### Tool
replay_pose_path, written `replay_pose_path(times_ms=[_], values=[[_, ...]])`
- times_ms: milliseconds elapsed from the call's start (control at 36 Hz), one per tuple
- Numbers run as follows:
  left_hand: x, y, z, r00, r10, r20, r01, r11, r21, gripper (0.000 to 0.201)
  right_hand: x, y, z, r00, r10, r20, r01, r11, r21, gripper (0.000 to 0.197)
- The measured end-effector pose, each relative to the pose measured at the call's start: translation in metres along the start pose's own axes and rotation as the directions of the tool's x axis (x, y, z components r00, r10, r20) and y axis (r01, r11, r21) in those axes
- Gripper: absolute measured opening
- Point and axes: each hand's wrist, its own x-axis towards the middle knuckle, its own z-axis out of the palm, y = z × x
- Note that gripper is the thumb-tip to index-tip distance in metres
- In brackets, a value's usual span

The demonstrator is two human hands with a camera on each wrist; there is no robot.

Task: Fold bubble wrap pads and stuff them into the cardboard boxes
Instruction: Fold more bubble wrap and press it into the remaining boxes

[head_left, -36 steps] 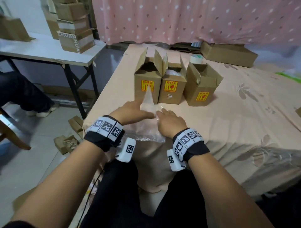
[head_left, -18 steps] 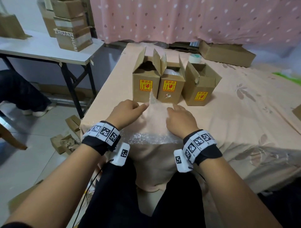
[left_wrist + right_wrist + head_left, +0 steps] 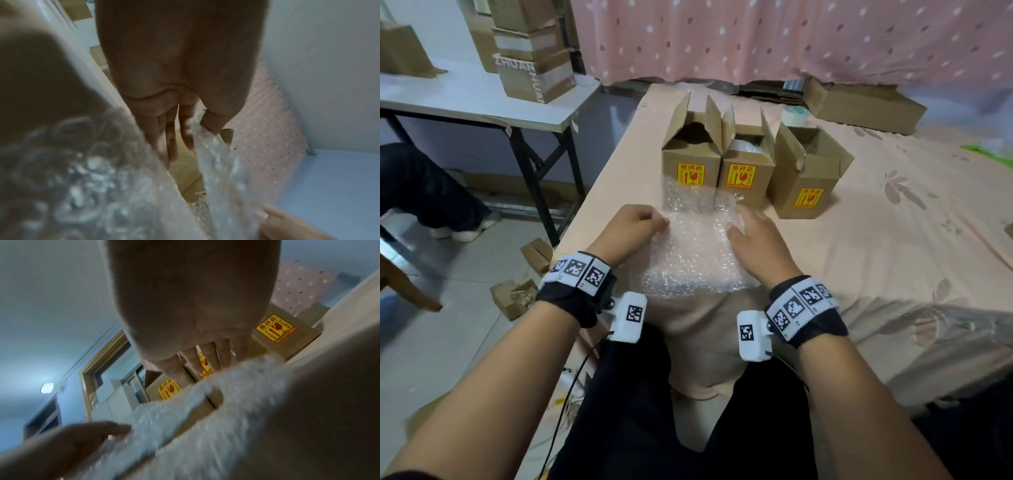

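Observation:
A clear bubble wrap pad (image 3: 698,246) lies spread on the peach bedsheet (image 3: 893,240) between my hands. My left hand (image 3: 654,222) pinches its left edge, thumb against curled fingers; the left wrist view shows the wrap (image 3: 207,146) caught between them. My right hand (image 3: 743,222) rests on the right edge with straight fingers (image 3: 207,356) and the thumb lying on the wrap (image 3: 205,402). Just beyond the pad stand three open cardboard boxes with yellow fragile labels: left (image 3: 690,161), middle (image 3: 743,168), right (image 3: 808,174). The middle one holds something pale.
A tape roll (image 3: 794,114) and a long flat carton (image 3: 859,102) lie at the back of the bed under a pink curtain. At the left, a white folding table (image 3: 465,99) carries stacked cartons (image 3: 534,68); a seated person's legs (image 3: 424,192) and cardboard scraps (image 3: 517,294) occupy the floor.
The wrap stood up as a narrow peak between my hands; now it is pulled out wide and lies flat. My hands have moved apart to its left and right edges.

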Motion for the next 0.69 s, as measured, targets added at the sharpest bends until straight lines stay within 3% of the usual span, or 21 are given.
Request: replay_pose_path(times_ms=[111,194,333,472,583,694], values=[[-0.002,-0.004,-0.005,0.999,-0.052,0.009,0.052,0.997,-0.058,0.013,-0.002,-0.003,0.019,0.993,-0.089,0.075,0.098,0.988,-0.118,0.056],[-0.006,-0.005,-0.011,0.999,-0.036,-0.018,0.034,0.992,-0.122,0.014,-0.003,-0.005,0.029,0.986,-0.112,0.12,0.133,0.974,-0.184,0.058],[-0.014,-0.004,-0.02,0.997,-0.028,-0.072,0.016,0.986,-0.163,0.057,-0.004,-0.004,0.035,0.975,-0.125,0.186,0.175,0.942,-0.285,0.061],[-0.02,-0.002,-0.025,0.998,0.016,-0.064,-0.015,1.0,0.023,0.083,-0.005,-0.001,0.041,0.94,-0.104,0.325,0.197,0.943,-0.269,0.065],[-0.02,-0.003,-0.028,0.998,0.047,-0.042,-0.04,0.984,0.172,0.099,-0.006,0.002,0.043,0.942,-0.107,0.319,0.201,0.94,-0.277,0.065],[-0.019,-0.001,-0.027,1.0,-0.008,0.019,-0.001,0.891,0.455,0.112,-0.004,0.002,0.04,0.93,-0.111,0.351,0.22,0.931,-0.29,0.065]])
